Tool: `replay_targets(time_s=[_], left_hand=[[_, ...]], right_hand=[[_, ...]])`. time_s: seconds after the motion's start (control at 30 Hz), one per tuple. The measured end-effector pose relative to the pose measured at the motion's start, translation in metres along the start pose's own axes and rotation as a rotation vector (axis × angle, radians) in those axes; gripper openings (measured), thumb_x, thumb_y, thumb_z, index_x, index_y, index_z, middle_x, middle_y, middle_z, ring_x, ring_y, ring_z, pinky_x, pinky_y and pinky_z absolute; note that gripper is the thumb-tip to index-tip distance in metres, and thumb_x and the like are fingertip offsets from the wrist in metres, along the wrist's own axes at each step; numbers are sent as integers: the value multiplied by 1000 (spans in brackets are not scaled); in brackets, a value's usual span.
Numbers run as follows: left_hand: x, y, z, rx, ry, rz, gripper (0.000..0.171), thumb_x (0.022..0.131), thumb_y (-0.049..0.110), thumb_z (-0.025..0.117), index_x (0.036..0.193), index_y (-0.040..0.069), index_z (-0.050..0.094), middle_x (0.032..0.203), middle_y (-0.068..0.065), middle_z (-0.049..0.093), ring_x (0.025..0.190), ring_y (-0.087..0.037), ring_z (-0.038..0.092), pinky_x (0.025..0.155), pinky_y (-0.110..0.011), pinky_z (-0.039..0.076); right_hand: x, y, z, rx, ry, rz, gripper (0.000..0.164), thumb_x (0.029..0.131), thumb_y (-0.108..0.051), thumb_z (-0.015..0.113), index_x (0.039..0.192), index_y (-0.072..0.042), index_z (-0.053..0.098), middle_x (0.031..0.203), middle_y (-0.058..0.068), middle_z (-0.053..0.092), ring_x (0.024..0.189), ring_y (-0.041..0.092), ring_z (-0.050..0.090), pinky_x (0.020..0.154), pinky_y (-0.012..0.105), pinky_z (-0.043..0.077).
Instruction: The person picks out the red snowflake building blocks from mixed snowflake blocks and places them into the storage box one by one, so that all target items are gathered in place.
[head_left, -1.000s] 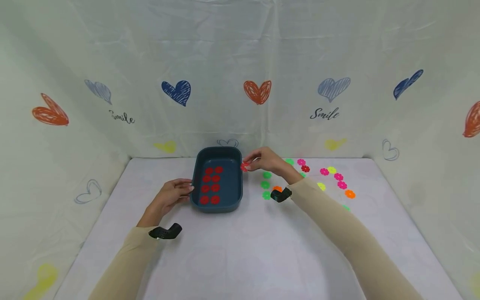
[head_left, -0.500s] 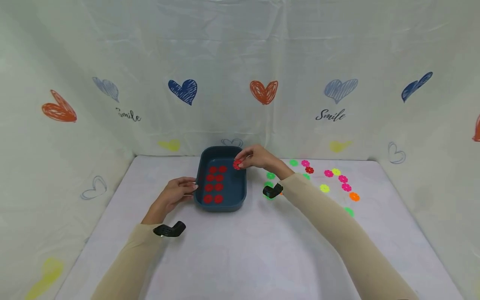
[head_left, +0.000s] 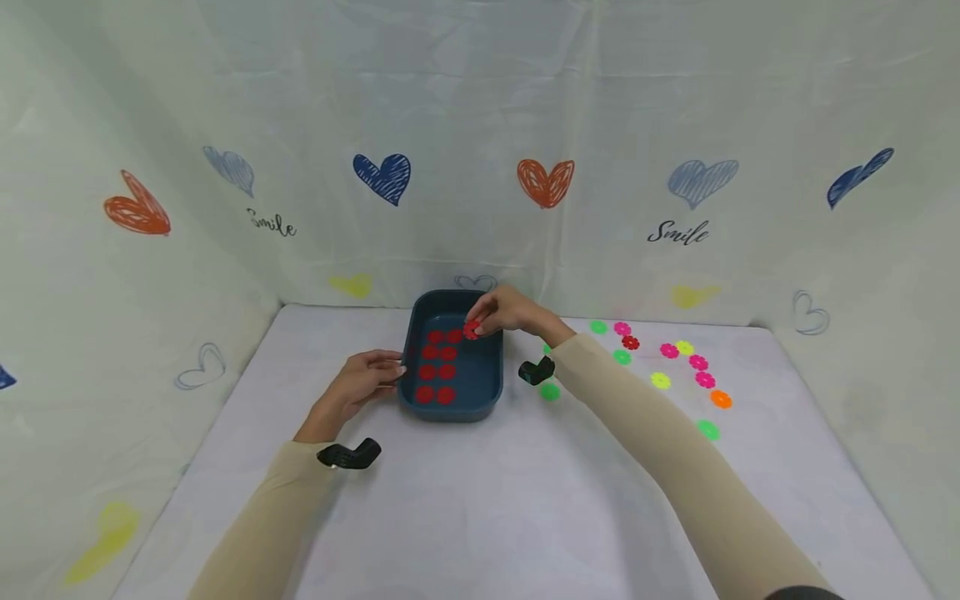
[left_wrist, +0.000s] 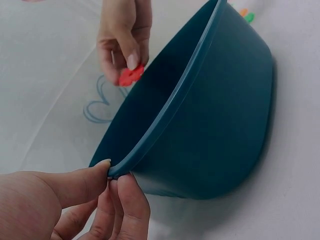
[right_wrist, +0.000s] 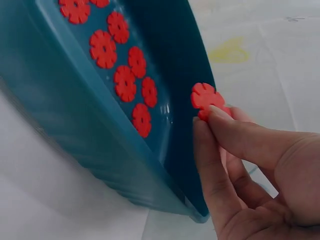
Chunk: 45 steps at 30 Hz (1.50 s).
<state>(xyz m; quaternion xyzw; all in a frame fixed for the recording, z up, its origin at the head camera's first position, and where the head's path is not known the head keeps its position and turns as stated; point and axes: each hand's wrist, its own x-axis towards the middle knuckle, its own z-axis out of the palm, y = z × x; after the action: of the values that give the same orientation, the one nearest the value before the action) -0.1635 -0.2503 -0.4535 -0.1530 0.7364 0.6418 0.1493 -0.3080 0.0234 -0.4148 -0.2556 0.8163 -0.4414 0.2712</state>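
A dark blue-green plastic bin (head_left: pixel 477 400) stands near the back of the table, with red notched snowflake discs (head_left: pixel 447 372) lying flat in two columns on its floor. My left hand (head_left: pixel 366 383) pinches the bin's left rim between thumb and fingers, plainly so in the left wrist view. Over the bin's back right part, my right hand (head_left: pixel 508 310) pinches a red snowflake disc (right_wrist: pixel 205 95) at its fingertips. A bit more red shows beneath that disc at the thumb in the right wrist view; the fingers partly cover it.
Loose green (head_left: pixel 708 430), pink (head_left: pixel 698 362), yellow (head_left: pixel 661 381) and orange (head_left: pixel 721 399) discs lie scattered on the white table (head_left: pixel 480 517) to the right. One dark red disc (head_left: pixel 631 342) is among them. A heart-printed white sheet (head_left: pixel 450 108) hangs close behind the bin.
My right hand has carried the red snowflake disc leftward, from beside the bin's right rim to above its inside. The left hand keeps its hold on the rim; the head view has shifted slightly.
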Motion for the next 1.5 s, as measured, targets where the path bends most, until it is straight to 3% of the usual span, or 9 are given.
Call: replay_targets(time_s=[0.3, 0.53, 0.93, 1.17, 1.5], left_hand=[[1, 0, -1, 0, -1, -1, 47, 104, 2, 63, 148, -9, 50, 116, -11, 64, 84, -10, 66, 74, -22, 59], [3, -2, -1, -13, 6, 0, 46, 104, 1, 63, 147, -9, 51, 113, -9, 64, 82, -9, 65, 74, -23, 60], [0, 0, 0, -17, 4, -2, 47, 103, 1, 64, 147, -10, 51, 113, -10, 64, 82, -9, 64, 74, -23, 59], [1, 1, 0, -25, 7, -8, 45, 103, 0, 64, 146, -9, 52, 110, -9, 64, 81, -10, 64, 72, -22, 59], [4, -1, -1, -20, 4, -5, 44, 103, 0, 64, 145, -9, 53, 110, -9, 65, 83, -10, 65, 75, -24, 60]], right_hand=[[18, -5, 0, -154, -80, 21, 27, 90, 11, 75, 117, 7, 75, 98, 13, 74, 87, 17, 67, 81, 28, 59], [31, -4, 2, -285, -128, 22, 25, 89, 9, 77, 114, 3, 78, 97, 10, 73, 90, 19, 65, 78, 27, 56], [49, -7, -1, -382, -262, -15, 22, 89, 12, 76, 111, 7, 76, 99, 15, 73, 89, 17, 67, 84, 30, 60], [55, -7, 0, -440, -272, 5, 21, 87, 15, 77, 107, 7, 77, 93, 12, 73, 89, 20, 68, 84, 31, 60], [63, -6, 3, -520, -263, 23, 19, 87, 13, 78, 105, 6, 79, 105, 17, 76, 101, 28, 71, 89, 33, 60]])
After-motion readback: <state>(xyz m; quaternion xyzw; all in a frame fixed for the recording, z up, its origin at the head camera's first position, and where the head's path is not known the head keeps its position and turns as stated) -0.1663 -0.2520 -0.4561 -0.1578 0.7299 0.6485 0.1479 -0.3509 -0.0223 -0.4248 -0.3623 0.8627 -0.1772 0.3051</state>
